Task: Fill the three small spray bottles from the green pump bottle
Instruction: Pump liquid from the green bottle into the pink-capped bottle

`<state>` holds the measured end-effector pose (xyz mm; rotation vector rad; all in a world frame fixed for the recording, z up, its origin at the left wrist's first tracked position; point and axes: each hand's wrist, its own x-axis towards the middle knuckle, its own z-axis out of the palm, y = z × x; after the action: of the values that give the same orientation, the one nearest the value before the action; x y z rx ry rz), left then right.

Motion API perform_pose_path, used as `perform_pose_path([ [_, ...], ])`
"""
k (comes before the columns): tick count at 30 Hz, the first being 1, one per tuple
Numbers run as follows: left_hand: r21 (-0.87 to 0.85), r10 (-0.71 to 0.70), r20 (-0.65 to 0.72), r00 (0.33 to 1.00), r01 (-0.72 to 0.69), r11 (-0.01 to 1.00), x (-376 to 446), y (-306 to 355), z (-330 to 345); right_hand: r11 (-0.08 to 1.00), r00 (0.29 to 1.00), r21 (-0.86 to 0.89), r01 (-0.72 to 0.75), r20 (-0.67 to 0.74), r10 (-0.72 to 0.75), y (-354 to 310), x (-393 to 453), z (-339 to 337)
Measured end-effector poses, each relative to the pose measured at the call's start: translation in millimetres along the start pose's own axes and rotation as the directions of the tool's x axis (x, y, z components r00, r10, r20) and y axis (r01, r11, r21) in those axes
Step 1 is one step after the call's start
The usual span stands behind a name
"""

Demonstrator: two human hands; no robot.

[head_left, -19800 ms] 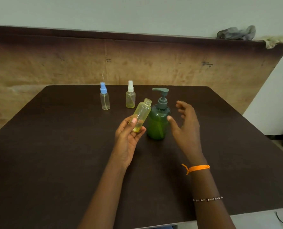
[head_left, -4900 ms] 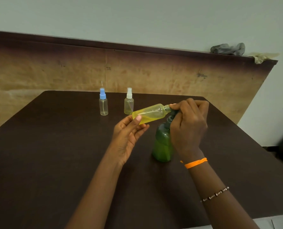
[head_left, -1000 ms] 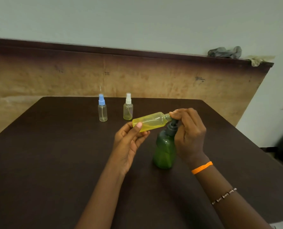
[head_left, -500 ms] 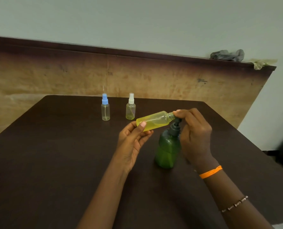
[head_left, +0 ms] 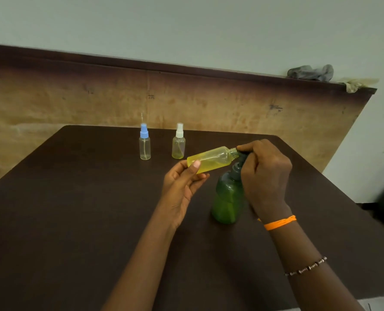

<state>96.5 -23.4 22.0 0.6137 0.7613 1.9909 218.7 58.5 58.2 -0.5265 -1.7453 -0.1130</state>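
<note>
Green pump bottle (head_left: 225, 198) stands upright on the dark desk (head_left: 74, 221), near its middle. Right hand (head_left: 265, 173) is curled over the pump head, fingers closed around it. Left hand (head_left: 182, 187) pinches the base of 1 uncapped yellow spray bottle (head_left: 211, 160), held almost level with its threaded neck at the pump spout; liquid lies along its lower side. 2 capped spray bottles stand well apart behind: a blue-capped one (head_left: 144, 144) and a white-capped one (head_left: 178, 142), each showing only a little liquid at the bottom.

Assessment: filling of bottle 1 is in progress; the other 2 look unfilled.

Risks: the neck is narrow, so slight misalignment would send liquid onto the desk. The near-level tilt may let contents run out. Off-centre pressing could tip the pump bottle, which nothing else steadies.
</note>
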Motion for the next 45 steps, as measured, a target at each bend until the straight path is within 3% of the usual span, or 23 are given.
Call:
perform_pose_path([
  [7,0.018,0.008,0.007,1.0,-0.008,1.0,2,-1,-3,0.999,1.0,-0.043,0.002,-0.024,-0.003,1,-17,7],
  [11,0.02,0.006,0.016,1.0,-0.006,1.0,1,1,-2,0.998,0.995,0.011,0.068,0.077,-0.069,7,0,-2],
  [14,0.028,0.015,0.032,0.999,-0.016,0.999,1,1,-1,1.0,0.992,0.001,0.031,0.119,-0.031,6,13,-4],
  [20,0.056,0.02,0.045,0.999,-0.023,0.998,0,1,0,0.993,0.997,0.105,-0.046,-0.055,0.051,5,-14,10],
  [25,0.013,0.015,0.006,1.0,-0.015,1.0,0,1,-1,0.982,0.996,0.166,-0.088,-0.019,0.092,2,1,17],
  [30,0.002,0.033,0.019,0.999,-0.033,0.999,1,2,-1,0.998,0.998,0.041,-0.046,-0.04,0.048,0,-2,13],
  [33,0.034,0.014,0.052,0.999,-0.016,0.999,0,1,-1,0.998,0.994,0.048,-0.051,-0.097,0.056,1,-14,14],
  [37,0.02,-0.006,0.041,0.999,0.005,1.0,-1,2,-2,0.993,0.995,0.094,-0.071,-0.065,0.077,4,-3,16],
  [40,0.012,-0.006,0.034,0.999,0.006,1.0,-1,1,-1,0.997,0.997,0.036,-0.065,-0.037,0.066,3,7,10],
  [45,0.015,0.003,0.039,0.999,-0.004,1.0,1,0,-1,0.995,0.99,0.038,-0.091,-0.101,0.094,-1,-9,13],
])
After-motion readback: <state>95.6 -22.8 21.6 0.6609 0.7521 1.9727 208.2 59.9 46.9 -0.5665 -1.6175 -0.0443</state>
